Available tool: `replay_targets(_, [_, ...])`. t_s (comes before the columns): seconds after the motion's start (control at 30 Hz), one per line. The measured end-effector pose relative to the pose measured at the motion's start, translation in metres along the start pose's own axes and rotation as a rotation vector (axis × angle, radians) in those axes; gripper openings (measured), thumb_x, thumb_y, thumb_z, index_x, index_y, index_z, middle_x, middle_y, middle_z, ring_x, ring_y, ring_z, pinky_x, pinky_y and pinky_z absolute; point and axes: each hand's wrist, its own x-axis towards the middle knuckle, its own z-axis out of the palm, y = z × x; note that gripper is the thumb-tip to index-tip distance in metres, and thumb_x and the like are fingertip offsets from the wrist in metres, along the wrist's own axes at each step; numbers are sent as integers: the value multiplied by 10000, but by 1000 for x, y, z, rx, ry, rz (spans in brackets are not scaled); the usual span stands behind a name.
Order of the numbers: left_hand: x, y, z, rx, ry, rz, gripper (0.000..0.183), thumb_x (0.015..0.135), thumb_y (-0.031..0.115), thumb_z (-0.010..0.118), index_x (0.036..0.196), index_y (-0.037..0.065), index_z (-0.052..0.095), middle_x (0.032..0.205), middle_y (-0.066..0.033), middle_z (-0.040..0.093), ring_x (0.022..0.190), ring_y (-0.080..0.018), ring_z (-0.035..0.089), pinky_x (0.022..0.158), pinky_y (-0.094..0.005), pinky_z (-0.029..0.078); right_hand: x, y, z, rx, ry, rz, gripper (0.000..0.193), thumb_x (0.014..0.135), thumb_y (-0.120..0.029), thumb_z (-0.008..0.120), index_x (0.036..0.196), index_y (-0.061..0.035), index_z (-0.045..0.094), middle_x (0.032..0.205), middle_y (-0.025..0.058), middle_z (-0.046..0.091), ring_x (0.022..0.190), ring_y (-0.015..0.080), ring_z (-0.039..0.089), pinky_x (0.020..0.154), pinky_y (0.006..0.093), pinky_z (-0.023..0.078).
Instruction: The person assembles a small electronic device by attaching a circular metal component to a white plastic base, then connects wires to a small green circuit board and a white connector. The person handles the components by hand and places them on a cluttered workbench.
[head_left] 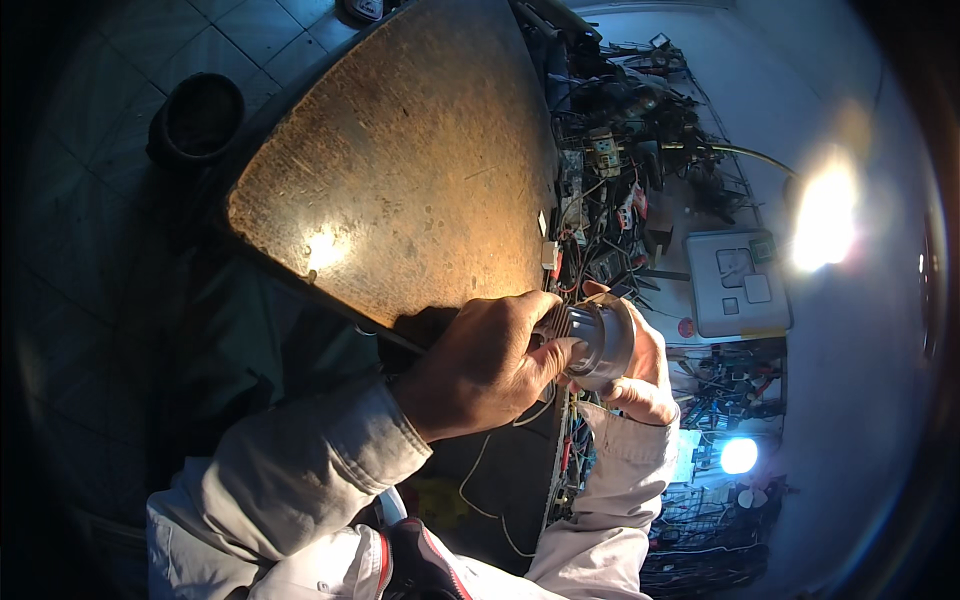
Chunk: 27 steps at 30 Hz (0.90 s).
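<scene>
Both my hands meet over the near right side of the worn table, around a grey, round-rimmed part (602,345). It has a narrower body and a dark ribbed end; its exact kind I cannot make out. The ribbed end is pinched between the thumb and fingers of my left hand (487,362). My right hand (648,372) is wrapped around the wide rim from the far side, with its thumb at the lower edge. Parts of the right fingers are hidden behind the piece.
The brown scratched tabletop (400,160) fills the middle. Along its right edge lies a dense heap of wires and small parts (625,190). A bright lamp (825,215) and a white panel box (735,285) are farther right. A dark bucket (203,115) stands on the tiled floor at left.
</scene>
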Motion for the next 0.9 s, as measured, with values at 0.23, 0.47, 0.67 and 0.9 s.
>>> replay_targets(0.23, [-1, 3, 2, -26, 44, 17, 329, 1032, 208, 779, 1200, -61, 690, 933, -191, 769, 845, -241, 772, 772, -374, 590, 5, -3, 7, -74, 89, 35, 1183, 646, -566, 1030, 1487, 81, 506, 1318, 144, 689, 1204, 217, 680, 1049, 373, 558])
replay_targets(0.47, [-1, 1, 3, 10, 61, 60, 331, 1022, 194, 789, 1203, -66, 692, 959, -196, 774, 878, -251, 783, 783, -375, 594, 6, 1, 3, -168, 51, 31, 1148, 739, -803, 862, 1383, 98, 559, 1150, 143, 723, 884, 207, 759, 706, 315, 633])
replay_targets(0.67, [3, -4, -2, -15, -10, 40, 331, 1044, 215, 768, 1194, -70, 688, 955, -174, 764, 882, -214, 766, 789, -363, 593, 7, 0, 1, -172, 24, 99, 1130, 845, -910, 655, 1293, 126, 593, 956, 151, 741, 661, 219, 746, 550, 288, 589])
replay_targets(0.9, [9, -12, -5, -478, -152, -159, 426, 1102, 255, 710, 1310, -110, 639, 1127, -111, 758, 1102, -159, 715, 965, -324, 564, -4, -16, 13, -431, 258, -99, 1105, 867, -901, 649, 1202, 152, 661, 904, 135, 746, 761, 208, 751, 670, 295, 588])
